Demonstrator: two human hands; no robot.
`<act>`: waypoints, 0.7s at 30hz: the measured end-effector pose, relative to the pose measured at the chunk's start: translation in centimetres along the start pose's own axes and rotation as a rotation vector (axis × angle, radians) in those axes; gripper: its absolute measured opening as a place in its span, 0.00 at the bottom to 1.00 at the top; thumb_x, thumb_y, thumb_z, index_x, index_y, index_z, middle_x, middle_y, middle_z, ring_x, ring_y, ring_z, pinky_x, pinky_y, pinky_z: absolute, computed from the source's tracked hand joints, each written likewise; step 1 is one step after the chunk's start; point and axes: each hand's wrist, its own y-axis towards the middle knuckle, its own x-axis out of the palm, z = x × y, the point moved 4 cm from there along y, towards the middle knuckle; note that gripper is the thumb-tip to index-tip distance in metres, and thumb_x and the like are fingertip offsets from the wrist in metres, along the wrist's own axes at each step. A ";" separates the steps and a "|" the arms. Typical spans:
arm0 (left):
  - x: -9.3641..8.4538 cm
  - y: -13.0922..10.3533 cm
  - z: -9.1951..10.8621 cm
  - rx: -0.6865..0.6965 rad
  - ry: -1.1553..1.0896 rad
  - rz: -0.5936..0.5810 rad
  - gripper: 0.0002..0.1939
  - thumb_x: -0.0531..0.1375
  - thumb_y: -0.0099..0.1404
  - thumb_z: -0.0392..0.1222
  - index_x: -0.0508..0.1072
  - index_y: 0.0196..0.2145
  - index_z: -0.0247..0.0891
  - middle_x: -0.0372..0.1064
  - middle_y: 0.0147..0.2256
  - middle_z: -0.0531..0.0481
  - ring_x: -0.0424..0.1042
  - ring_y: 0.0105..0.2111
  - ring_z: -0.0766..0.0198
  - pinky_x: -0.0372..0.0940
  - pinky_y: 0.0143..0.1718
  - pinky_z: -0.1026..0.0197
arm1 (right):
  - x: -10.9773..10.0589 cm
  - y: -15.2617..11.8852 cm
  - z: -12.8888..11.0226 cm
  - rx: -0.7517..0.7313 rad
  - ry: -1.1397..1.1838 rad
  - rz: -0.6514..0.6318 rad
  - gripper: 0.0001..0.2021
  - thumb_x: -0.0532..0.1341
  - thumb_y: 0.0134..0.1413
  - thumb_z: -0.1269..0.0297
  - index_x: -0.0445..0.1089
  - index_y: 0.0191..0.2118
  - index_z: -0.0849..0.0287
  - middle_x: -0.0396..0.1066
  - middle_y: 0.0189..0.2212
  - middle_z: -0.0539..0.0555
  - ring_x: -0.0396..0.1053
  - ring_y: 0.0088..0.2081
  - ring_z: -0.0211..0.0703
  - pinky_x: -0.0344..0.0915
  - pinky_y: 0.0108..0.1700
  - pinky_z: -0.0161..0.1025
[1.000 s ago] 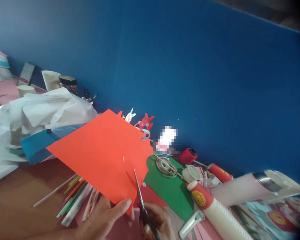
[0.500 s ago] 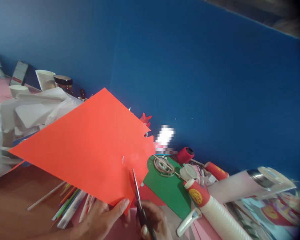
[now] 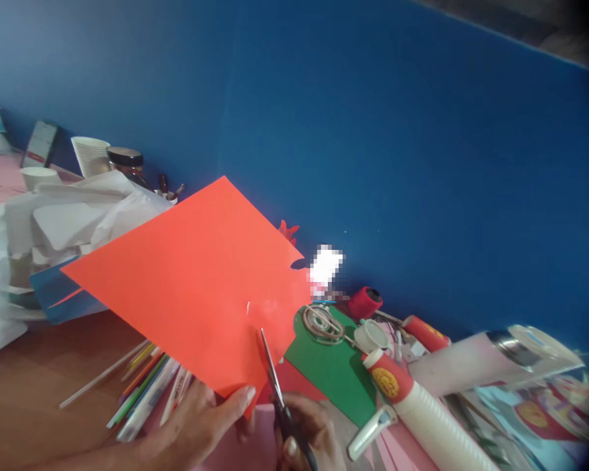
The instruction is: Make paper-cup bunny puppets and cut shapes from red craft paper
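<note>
A large sheet of orange-red paper (image 3: 186, 281) is held up at a slant, with notches cut into its right side. My left hand (image 3: 201, 418) pinches its lower edge, thumb on top and fingers beneath. In my right hand (image 3: 309, 432) is a pair of scissors (image 3: 287, 418) with dark handles. The blades point up at the paper's lower right part, where a cut runs in from the edge; how far apart the blades are is hard to make out. A small curved slit shows just above the blade tip.
Pens and sticks (image 3: 142, 392) lie at the left hand. To the right are green paper (image 3: 334, 366), a coil (image 3: 321, 324), a white-handled cutter (image 3: 372, 432), stacked paper cups (image 3: 422, 418) and a red thread spool (image 3: 366, 302). White plastic (image 3: 69, 222) heaps at left, before a blue wall (image 3: 373, 131).
The paper has shifted right and turned a little, uncovering a blue piece at its left corner. Both hands keep their holds, and the scissors stay at nearly the same spot.
</note>
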 end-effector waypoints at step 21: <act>0.2 1.1 -2.4 -0.019 -0.058 -0.030 0.19 0.49 0.54 0.48 0.65 0.13 0.35 0.61 0.12 0.52 0.63 0.15 0.65 0.60 0.20 0.64 | -0.2 0.1 0.8 -0.043 0.025 -0.015 0.23 0.65 0.39 0.53 0.68 0.42 0.57 0.62 0.18 0.47 0.54 0.17 0.29 0.49 0.18 0.26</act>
